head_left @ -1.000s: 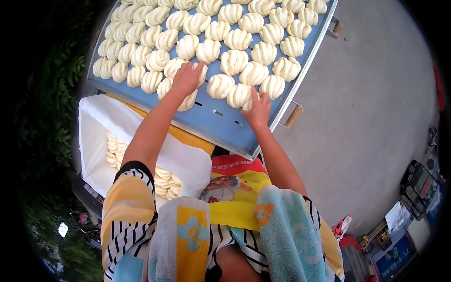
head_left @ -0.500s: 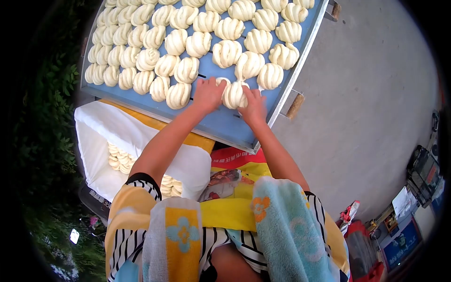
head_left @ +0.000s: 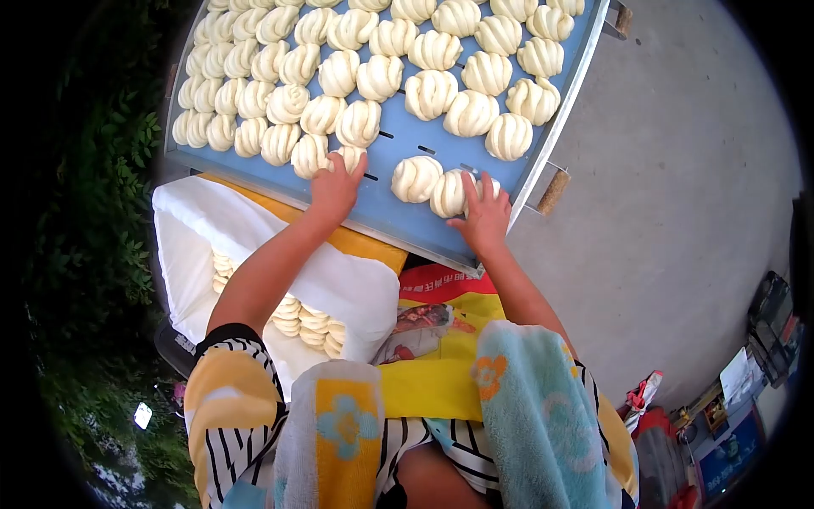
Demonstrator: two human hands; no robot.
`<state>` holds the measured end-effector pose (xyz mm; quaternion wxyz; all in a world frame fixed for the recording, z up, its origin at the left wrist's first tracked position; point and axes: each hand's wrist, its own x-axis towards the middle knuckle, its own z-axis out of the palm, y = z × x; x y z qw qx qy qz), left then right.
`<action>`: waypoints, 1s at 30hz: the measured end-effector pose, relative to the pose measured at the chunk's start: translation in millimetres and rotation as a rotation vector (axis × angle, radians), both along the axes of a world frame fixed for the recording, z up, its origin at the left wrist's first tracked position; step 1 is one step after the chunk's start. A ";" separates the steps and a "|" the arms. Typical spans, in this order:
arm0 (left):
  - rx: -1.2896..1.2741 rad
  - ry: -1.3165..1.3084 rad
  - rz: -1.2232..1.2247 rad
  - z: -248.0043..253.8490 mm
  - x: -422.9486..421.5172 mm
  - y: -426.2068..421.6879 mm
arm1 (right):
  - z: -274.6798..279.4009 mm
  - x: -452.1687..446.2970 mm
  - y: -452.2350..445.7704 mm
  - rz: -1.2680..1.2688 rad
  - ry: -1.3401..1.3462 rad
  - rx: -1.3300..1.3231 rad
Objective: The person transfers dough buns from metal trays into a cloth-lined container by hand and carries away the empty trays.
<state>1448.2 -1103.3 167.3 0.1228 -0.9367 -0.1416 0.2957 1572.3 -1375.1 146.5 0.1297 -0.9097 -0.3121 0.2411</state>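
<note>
– Moved the left hand (head_left: 333,193) away from the front row of buns (head_left: 416,179) since half a second before, over to the near corner bun (head_left: 349,159) of the left group. Drew that front row clear of the buns behind (head_left: 471,113), too, opening a gap on the tray (head_left: 386,204).

– And the grip?

– On the left, fingers set over the corner bun; impossible to tell pinching from resting. With the right hand (head_left: 486,220), spread fingers across the last bun (head_left: 494,186) of the front row, beside the metal rim (head_left: 551,127).

– Which step, then?

– Apparently spacing out buns, judging by that gap. Found those on the blue tray, mostly in close rows; saw more dough twists (head_left: 309,324) inside the white cloth (head_left: 365,305) below.

– And needed next?

– Probably a light sideways nudge, gentle enough to even the spacing without flattening soft folds or letting neighbours stick.
</note>
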 end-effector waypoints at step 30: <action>-0.366 -0.338 0.301 -10.1 69.3 22.9 | -0.3 12.6 16.9 0.134 -0.016 -0.161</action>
